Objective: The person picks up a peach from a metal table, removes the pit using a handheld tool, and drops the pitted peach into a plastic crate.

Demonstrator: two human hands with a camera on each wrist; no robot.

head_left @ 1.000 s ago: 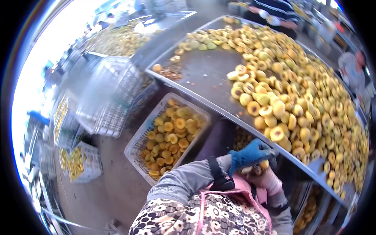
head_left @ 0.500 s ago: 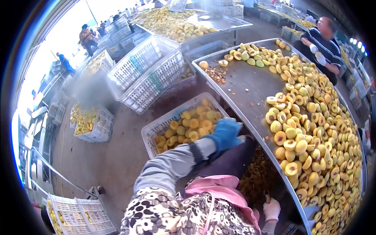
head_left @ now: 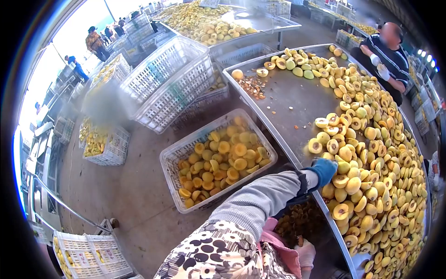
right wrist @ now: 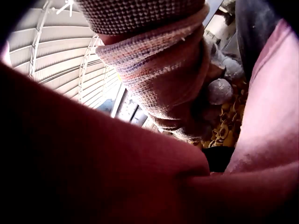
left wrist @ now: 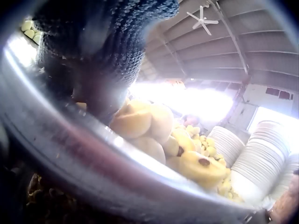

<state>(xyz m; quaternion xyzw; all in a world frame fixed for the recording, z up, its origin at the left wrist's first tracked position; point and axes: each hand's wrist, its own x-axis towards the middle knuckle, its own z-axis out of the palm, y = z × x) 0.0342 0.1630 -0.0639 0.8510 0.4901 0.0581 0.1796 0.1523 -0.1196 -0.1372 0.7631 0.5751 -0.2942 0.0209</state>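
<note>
A yellow, halved stone fruit with greenish skin (head_left: pixel 344 167) sits at the grey metal table's (head_left: pixel 297 100) near edge, and here's the left hand (head_left: pixel 324 171) in its blue knitted glove, right up against it! Half a second ago that hand was beside the crate, off the table; now it's over the rim, which seems to bring the work to the heap's edge. Are the fingers apart or clamped on a piece? Can't tell: the glove's back hides them, and the left wrist view shows only dark knit above the fruit.

Around it, the big heap of yellow fruit halves (head_left: pixel 371 195) covers the table's right side, brown hollows showing. Down below the table's near edge, the right hand (head_left: pixel 305 255), white-gloved, stays low, fingers closed round a small brown object (head_left: pixel 300 241), beside a dark brown mass of scraps (head_left: pixel 299 218).

Left of the table, a white plastic crate (head_left: pixel 170 176) holds more yellow fruit. Beyond it lean white latticed crates (head_left: pixel 174 93); across the table's far side stands a person in a dark striped shirt (head_left: pixel 392 60).
</note>
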